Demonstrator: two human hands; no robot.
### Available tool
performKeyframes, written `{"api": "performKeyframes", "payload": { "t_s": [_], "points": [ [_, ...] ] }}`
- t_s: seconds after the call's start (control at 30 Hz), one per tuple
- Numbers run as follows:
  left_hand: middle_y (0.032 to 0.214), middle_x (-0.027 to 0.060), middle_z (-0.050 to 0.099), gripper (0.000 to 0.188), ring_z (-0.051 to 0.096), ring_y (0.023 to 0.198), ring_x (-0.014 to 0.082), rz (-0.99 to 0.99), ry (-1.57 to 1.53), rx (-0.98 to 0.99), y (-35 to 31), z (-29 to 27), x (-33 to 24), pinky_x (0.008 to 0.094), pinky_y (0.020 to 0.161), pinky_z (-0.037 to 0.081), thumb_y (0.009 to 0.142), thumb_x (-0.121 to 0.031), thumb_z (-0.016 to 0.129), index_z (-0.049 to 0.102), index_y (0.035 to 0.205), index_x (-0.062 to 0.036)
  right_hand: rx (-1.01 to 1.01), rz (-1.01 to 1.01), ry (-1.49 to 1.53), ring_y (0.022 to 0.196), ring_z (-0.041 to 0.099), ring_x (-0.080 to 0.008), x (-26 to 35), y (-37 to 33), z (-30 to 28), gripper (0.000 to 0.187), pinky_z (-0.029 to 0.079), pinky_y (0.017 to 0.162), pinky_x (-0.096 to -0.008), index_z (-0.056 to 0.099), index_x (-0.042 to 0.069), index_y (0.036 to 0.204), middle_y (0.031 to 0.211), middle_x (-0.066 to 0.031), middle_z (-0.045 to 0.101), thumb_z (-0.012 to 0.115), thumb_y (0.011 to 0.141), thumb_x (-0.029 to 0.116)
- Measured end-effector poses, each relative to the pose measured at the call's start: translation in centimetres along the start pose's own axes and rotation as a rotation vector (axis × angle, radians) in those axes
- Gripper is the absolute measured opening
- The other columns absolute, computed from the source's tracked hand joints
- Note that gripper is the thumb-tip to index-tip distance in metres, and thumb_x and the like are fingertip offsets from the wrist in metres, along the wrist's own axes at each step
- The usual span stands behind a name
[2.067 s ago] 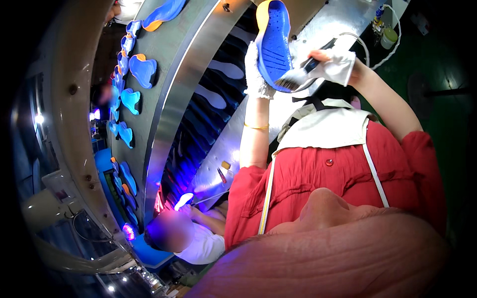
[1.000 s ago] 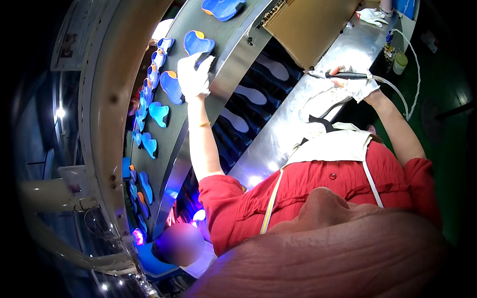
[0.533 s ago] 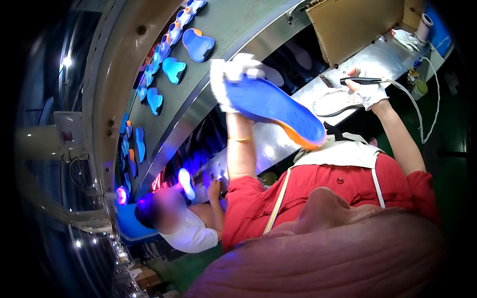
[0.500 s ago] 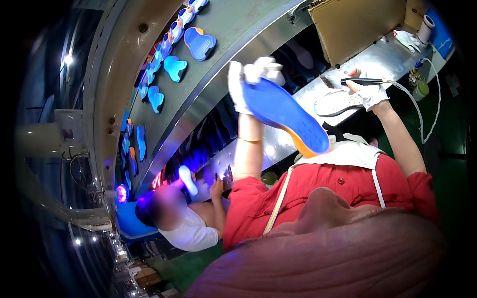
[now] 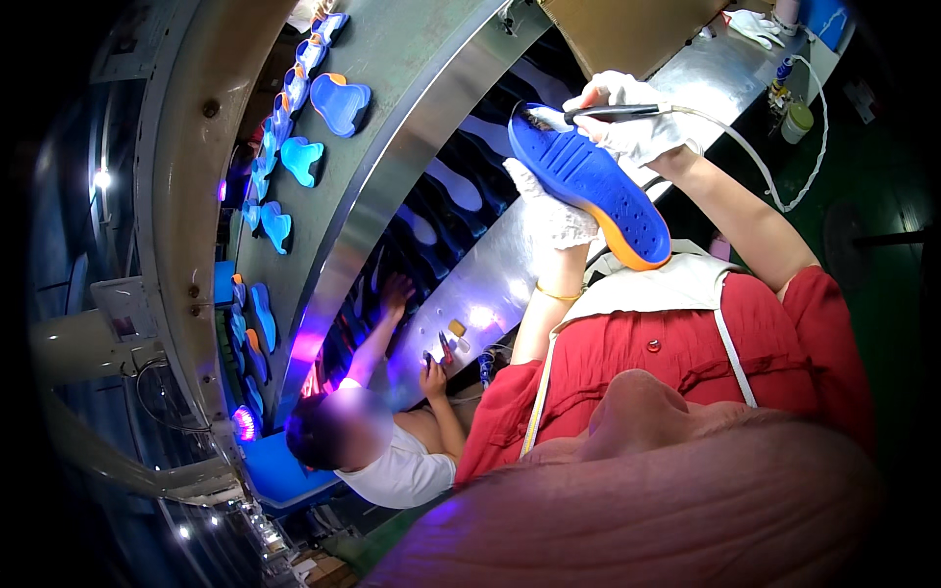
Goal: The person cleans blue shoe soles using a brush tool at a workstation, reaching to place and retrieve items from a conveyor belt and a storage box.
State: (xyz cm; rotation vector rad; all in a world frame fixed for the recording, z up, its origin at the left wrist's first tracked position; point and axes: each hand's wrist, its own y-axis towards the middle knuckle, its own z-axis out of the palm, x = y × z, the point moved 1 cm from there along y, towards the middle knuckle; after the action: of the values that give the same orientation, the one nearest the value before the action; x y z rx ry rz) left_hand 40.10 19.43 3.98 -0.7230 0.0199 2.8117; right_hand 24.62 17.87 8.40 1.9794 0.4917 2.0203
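My left hand (image 5: 554,218), in a white glove, grips a blue insole (image 5: 606,186) with an orange edge at its lower end. The insole is tilted, its ribbed and dotted face turned up. In my right hand (image 5: 642,132), also gloved in white, is a brush with a black handle (image 5: 619,113). A pale hose (image 5: 730,122) runs from the handle's rear end. The brush's bristles are at the insole's upper left end, apparently touching it; fine contact is hard to make out.
A metal bench (image 5: 495,250) runs under my hands, beside a conveyor belt (image 5: 387,73) carrying several blue insoles (image 5: 340,104). Pale insoles (image 5: 453,184) lie under the belt's edge. A co-worker (image 5: 397,461) sits at left. A cardboard box (image 5: 627,34) and white glove (image 5: 755,27) lie beyond.
My left hand has lowered the blue insole and turned it. My right hand has brought the brush from above the bench up to the insole. The co-worker's hand now reaches toward the belt.
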Motion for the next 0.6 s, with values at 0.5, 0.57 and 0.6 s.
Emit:
{"api": "performKeyframes", "payload": {
  "t_s": [0.5, 0.57, 0.6],
  "points": [
    [0.118, 0.0091, 0.064, 0.072, 0.062, 0.102, 0.0253, 0.035, 0.247, -0.229, -0.1, -0.6, -2.3, 0.0391, 0.095, 0.05, 0.09, -0.068, 0.048, 0.053, 0.13, -0.0089, 0.215, -0.128, -0.01, 0.071, 0.061, -0.0161, -0.1, -3.1, 1.8, 0.018, 0.05, 0.067, -0.0267, 0.059, 0.005, 0.099, 0.082, -0.0063, 0.059, 0.066, 0.082, 0.002],
    [0.117, 0.0099, 0.064, 0.073, 0.063, 0.1, 0.0271, -0.027, 0.215, -0.165, 0.0, -0.5, -2.8, 0.0409, 0.093, 0.052, 0.089, -0.069, 0.047, 0.055, 0.129, -0.0083, 0.257, 0.149, 0.161, 0.073, 0.058, -0.0078, -0.1, -3.6, 2.1, 0.016, 0.049, 0.068, -0.0231, 0.058, 0.005, 0.102, 0.082, -0.0024, 0.058, 0.063, 0.087, 0.002],
    [0.117, 0.01, 0.065, 0.073, 0.063, 0.1, 0.0277, -0.107, 0.192, -0.227, 0.1, -0.6, -3.3, 0.0415, 0.092, 0.052, 0.089, -0.07, 0.047, 0.056, 0.128, -0.0081, 0.195, 0.188, 0.159, 0.073, 0.058, -0.008, -0.1, -3.9, 2.0, 0.017, 0.049, 0.068, -0.0232, 0.059, 0.005, 0.101, 0.083, -0.0028, 0.059, 0.065, 0.086, 0.001]
  ]
}}
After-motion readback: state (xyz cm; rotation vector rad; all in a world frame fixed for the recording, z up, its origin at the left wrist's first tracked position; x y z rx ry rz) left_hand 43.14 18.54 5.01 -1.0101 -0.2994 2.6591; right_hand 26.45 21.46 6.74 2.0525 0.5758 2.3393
